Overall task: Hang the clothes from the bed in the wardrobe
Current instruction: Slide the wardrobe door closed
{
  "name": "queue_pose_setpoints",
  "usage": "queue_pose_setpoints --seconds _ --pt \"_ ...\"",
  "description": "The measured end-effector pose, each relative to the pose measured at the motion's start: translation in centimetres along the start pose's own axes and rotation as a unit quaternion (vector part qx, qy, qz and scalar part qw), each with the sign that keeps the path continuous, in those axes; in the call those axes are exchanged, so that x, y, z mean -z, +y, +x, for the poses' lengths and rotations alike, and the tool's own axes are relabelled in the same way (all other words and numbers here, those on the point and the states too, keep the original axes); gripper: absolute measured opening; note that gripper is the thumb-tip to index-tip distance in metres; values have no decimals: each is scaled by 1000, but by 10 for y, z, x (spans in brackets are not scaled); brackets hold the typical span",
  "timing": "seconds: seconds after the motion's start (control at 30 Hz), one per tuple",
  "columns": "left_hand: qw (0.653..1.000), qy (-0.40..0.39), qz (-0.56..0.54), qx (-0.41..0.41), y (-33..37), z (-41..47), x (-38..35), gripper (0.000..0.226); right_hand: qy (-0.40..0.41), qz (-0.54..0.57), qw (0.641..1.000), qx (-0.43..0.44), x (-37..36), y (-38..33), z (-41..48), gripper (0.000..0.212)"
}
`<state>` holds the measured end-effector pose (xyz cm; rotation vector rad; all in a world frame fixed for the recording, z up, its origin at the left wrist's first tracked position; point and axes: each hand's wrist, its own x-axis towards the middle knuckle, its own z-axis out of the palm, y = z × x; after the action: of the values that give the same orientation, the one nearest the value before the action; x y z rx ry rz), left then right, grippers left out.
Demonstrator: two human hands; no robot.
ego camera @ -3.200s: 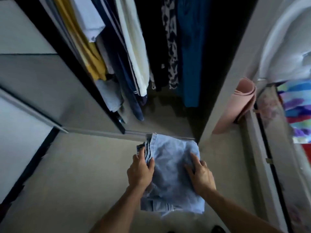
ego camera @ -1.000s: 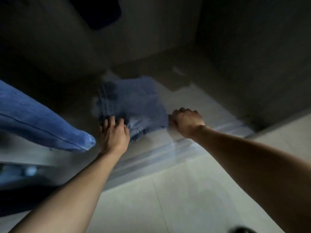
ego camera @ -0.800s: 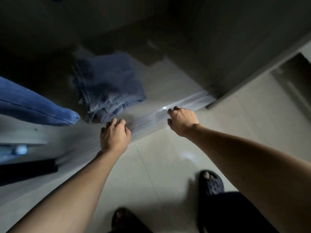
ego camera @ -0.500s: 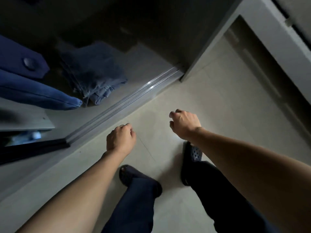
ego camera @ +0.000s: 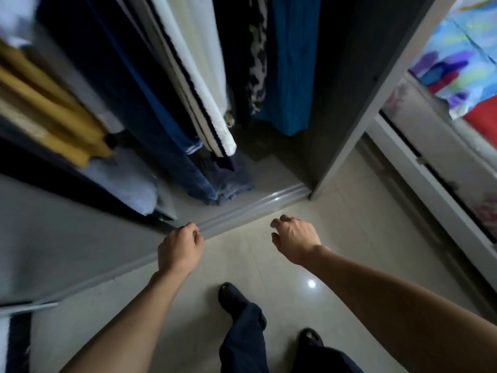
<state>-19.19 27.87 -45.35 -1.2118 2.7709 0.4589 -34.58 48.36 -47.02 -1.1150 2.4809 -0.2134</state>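
Nearest the camera: two legs in dark navy cloth trousers [ego camera: 244, 340] and two dark perforated slip-on sandals [ego camera: 231, 297], on a glossy pale tiled floor [ego camera: 349, 238]. Beyond them, the left hand [ego camera: 180, 249] and the right hand [ego camera: 294, 235] are both held out palm down, fingers loosely curled, holding nothing. Just past the left knuckles runs one ribbed silver metal door track [ego camera: 250, 208]. Beyond the track, between the hands, one folded pile of faded blue denim jeans [ego camera: 234, 184] lies on the floor of the dark grey open wardrobe [ego camera: 357, 103]. Five garments hang above: mustard yellow, navy, cream knit with dark stripes, black-and-white patterned, teal ribbed; those at the left are blurred. Far right of the right hand is a bed with a multicoloured patterned sheet [ego camera: 462, 63].
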Motion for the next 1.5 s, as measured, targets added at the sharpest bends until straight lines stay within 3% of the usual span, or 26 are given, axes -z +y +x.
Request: queue_pose_setpoints --seconds 0.17,0.4,0.57,0.73,0.83,0.93,1.2,1.5 --pt "992 116 -3 44 -42 -37 137 11 33 -16 994 100 68 -92 -21 33" --pt "954 295 -15 46 -119 -53 321 13 133 -40 969 207 157 -244 -1 32" --pt "931 363 -29 -11 -160 -38 436 24 210 -29 952 222 216 -355 26 28" --pt "895 416 -29 -158 -164 -13 531 34 286 20 941 178 256 -448 45 38" --pt "883 407 -32 -231 -150 1 561 53 296 35 947 122 264 -476 49 38" --pt "871 425 -17 -247 -131 9 576 62 287 31 954 80 273 -488 54 41" --pt "828 458 -154 -285 -101 19 575 58 287 -38 954 79 285 -482 63 43" --pt "843 444 -59 -298 -66 19 570 57 309 -43 948 54 289 -439 66 46"
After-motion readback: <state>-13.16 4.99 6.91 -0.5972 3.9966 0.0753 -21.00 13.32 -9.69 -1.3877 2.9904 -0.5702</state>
